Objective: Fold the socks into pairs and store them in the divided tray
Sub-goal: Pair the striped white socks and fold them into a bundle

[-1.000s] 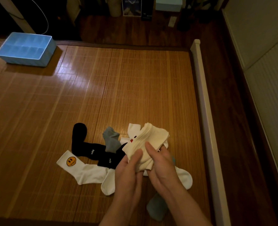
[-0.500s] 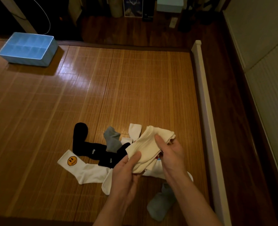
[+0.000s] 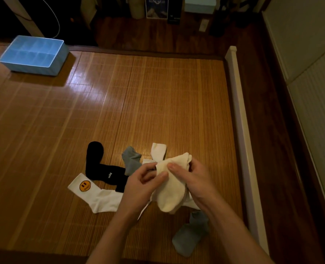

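White lettering on the black sock (image 3: 100, 166), which lies left of the cream socks (image 3: 172, 189), seems to read "Bgw.", though it is small. The white sock (image 3: 98, 195), left of the cream socks and nearer the person, carries an orange smiley-face patch; the tiny writing under the face cannot be read.

The blue divided tray (image 3: 34, 69) sits on the bamboo mat (image 3: 138, 101), well apart from the cream socks, far off to their left and beyond them. Its inner dividers show as a grid of compartments.

The cream socks lie stacked together, held just above the heap. The left hand (image 3: 140, 185) pinches their upper left edge between thumb and forefinger. The right hand (image 3: 197, 180) grips their right side, thumb pressed on top, fingers curled behind.

A second white sock (image 3: 158, 152) pokes out beyond the cream socks. One grey-blue sock (image 3: 131, 161) lies just to their left, partly on the black sock. Another grey-blue sock (image 3: 190, 235) lies nearer the person, to their right.
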Motion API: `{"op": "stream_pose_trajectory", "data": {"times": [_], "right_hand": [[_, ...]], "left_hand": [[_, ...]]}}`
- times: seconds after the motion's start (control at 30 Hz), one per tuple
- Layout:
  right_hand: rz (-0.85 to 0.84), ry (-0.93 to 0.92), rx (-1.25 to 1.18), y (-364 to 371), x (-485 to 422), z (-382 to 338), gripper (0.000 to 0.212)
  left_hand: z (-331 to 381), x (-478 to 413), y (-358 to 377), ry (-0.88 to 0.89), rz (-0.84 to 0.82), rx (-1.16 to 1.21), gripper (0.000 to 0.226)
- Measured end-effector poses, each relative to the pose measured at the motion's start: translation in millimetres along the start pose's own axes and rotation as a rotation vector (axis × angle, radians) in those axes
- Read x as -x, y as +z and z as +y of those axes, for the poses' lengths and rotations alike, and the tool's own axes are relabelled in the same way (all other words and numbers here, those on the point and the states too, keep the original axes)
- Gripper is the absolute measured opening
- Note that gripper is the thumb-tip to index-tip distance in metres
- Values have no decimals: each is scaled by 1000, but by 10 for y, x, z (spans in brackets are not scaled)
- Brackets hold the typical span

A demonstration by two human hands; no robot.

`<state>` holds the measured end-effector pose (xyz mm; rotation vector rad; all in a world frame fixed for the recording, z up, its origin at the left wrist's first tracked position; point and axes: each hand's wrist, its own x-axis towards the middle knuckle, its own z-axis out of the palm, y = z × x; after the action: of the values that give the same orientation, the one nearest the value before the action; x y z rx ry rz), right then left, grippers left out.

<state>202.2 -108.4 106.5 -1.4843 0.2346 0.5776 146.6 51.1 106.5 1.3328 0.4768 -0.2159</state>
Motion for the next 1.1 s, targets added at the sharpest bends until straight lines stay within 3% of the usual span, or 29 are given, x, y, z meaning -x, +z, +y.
{"op": "stream_pose_trajectory", "data": {"times": [0.1, 0.23, 0.33, 0.5, 0.63, 0.73, 0.9, 1.0, 1.1], "right_hand": [[59, 10, -4, 36, -11, -23, 36], [82, -79, 70, 44, -29, -49, 17], [23, -53, 100, 46, -26, -75, 23], [-43, 51, 9, 38, -29, -84, 36], [-218, 104, 257, 10, 17, -26, 42], [-117, 65, 217, -2, 23, 32, 29], [-122, 125, -11, 12, 32, 164, 40], [15, 60, -52, 15, 17, 187, 27], [67, 49, -119, 16, 14, 189, 24]], "left_hand": [[7, -11, -8, 55, 19, -42, 31], [-20, 5, 2, -2, -1, 0, 34], [-44, 9, -9, -25, -22, 10, 36], [-37, -9, -35, 7, 91, 39, 30], [0, -55, -100, -52, 244, 232, 27], [3, -78, -116, -91, 314, 336, 29], [-18, -65, -103, -119, 371, 597, 30], [-63, -52, -90, -157, 339, 643, 14], [-99, -16, -80, -171, 246, 627, 27]]}}
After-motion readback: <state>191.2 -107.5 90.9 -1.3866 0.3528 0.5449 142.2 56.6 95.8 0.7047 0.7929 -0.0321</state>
